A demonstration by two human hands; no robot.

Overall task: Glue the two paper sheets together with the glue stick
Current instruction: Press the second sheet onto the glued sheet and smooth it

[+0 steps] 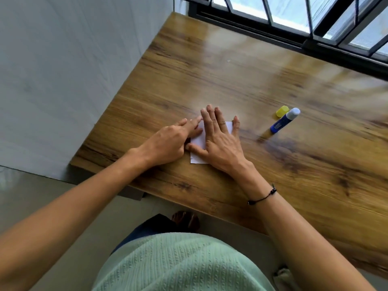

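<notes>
A small white paper (198,139) lies flat on the wooden table (273,160); I cannot tell whether it is one sheet or two stacked. My right hand (218,141) lies flat on it, palm down, fingers spread, covering most of it. My left hand (171,141) rests at the paper's left edge, its index finger stretched onto the top left corner. To the right lies the blue glue stick (283,121), uncapped, its white tip pointing away from me. Its yellow cap (281,111) lies just beside that tip.
A grey wall runs along the table's left edge. A window with dark bars sits behind the far edge. My lap in a light green knitted top and a foot on the tiled floor show below the near edge.
</notes>
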